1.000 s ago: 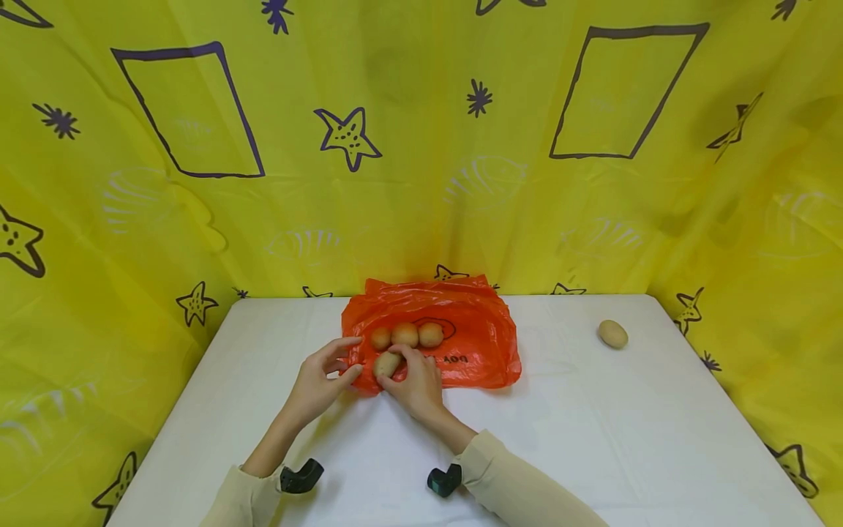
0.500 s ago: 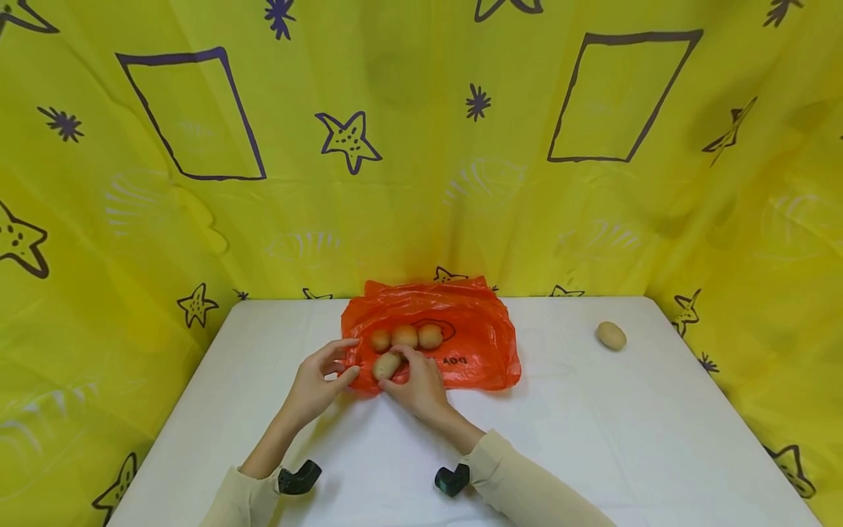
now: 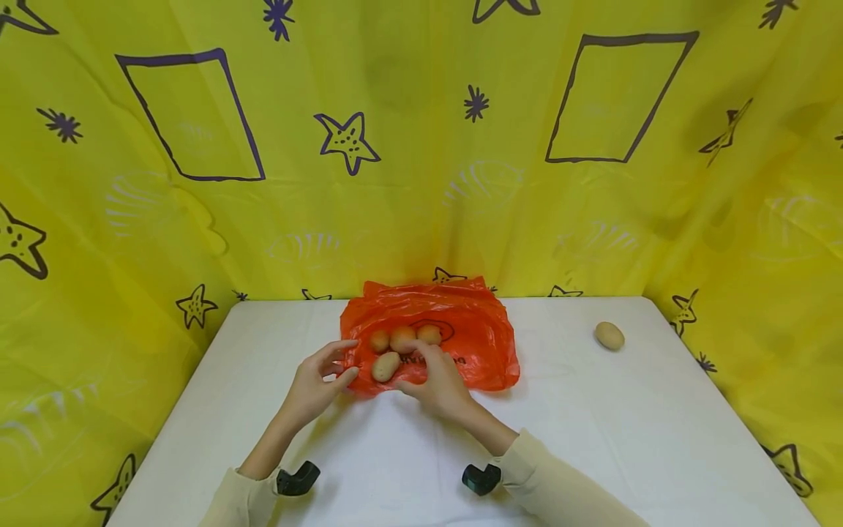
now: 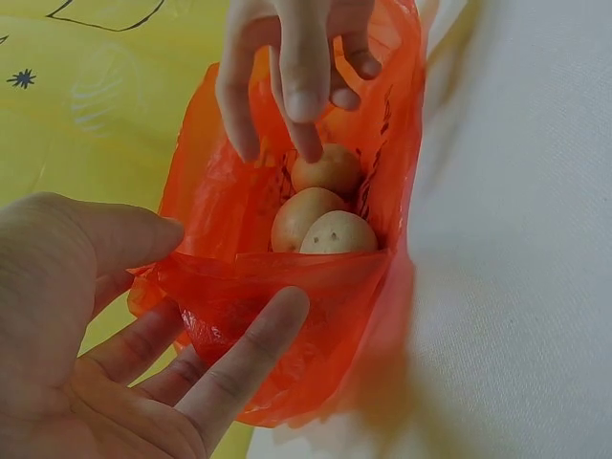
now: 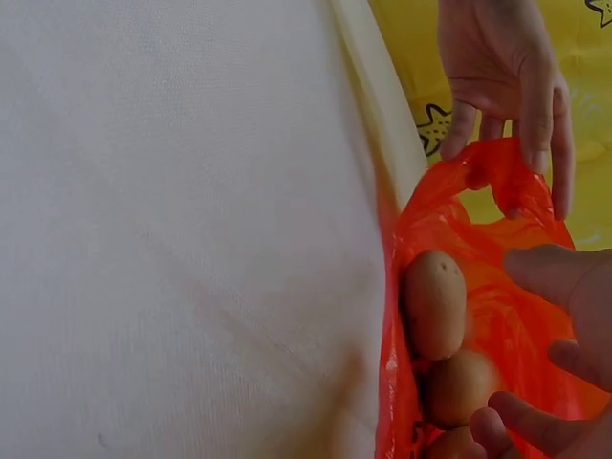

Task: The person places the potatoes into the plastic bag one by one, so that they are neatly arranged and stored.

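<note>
A tan potato [image 3: 386, 367] lies at the near left of a red plastic bag [image 3: 484, 359], in front of a row of three rounder brown potatoes [image 3: 403, 339]. My right hand [image 3: 440, 382] is just to the right of the near potato, thumb and fingers spread around nothing. At the bag's left end, my left hand [image 3: 315, 384] rests relaxed fingers against the outside of the raised rim. The left wrist view shows a thumb and fingers [image 4: 244, 359] spread along that plastic flap. In the right wrist view, the near potato [image 5: 436, 301] lies inside the bag.
Another potato [image 3: 609, 336] lies alone at the back right of the white table [image 3: 593, 439]. A yellow curtain [image 3: 408, 219] with drawn stars and fish encloses the table behind and at both sides.
My right hand has let go of the near potato and drawn back to the right. The potato stays on the bag. My left hand has hardly moved.
</note>
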A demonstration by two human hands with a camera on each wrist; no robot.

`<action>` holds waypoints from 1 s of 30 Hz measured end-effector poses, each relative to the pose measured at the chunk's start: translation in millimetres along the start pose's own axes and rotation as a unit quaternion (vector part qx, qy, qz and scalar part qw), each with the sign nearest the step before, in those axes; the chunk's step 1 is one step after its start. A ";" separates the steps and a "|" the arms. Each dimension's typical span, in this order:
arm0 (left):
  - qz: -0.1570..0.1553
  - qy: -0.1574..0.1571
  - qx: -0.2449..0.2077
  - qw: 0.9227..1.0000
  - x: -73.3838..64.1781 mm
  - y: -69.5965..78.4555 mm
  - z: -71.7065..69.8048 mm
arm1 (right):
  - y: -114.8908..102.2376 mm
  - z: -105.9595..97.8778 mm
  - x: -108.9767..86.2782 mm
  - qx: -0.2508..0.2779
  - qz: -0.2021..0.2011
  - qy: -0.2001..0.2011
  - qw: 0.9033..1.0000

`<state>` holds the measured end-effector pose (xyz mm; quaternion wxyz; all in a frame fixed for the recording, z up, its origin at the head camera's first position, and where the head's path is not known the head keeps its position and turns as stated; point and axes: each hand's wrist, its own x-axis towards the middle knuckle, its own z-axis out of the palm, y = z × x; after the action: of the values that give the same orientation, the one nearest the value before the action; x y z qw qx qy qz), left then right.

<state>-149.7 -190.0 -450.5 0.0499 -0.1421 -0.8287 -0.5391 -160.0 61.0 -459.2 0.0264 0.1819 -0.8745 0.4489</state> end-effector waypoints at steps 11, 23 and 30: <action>0.001 -0.003 0.006 1.000 2.9 -0.9 0.8 | 7.8 -41.0 -2.8 0.017 -0.122 0.011 0.992; -0.004 -0.006 0.003 1.000 3.2 -1.1 1.0 | 34.0 -88.5 -2.3 -0.049 -0.254 0.105 0.960; -0.001 -0.003 0.013 1.000 4.0 -1.8 2.8 | 52.7 -116.9 -3.2 -0.104 -0.260 0.165 0.946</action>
<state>-153.8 -187.4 -452.3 0.0488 -0.1426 -0.8356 -0.5282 -188.8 182.8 -431.1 0.3049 0.3227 -0.8220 0.3567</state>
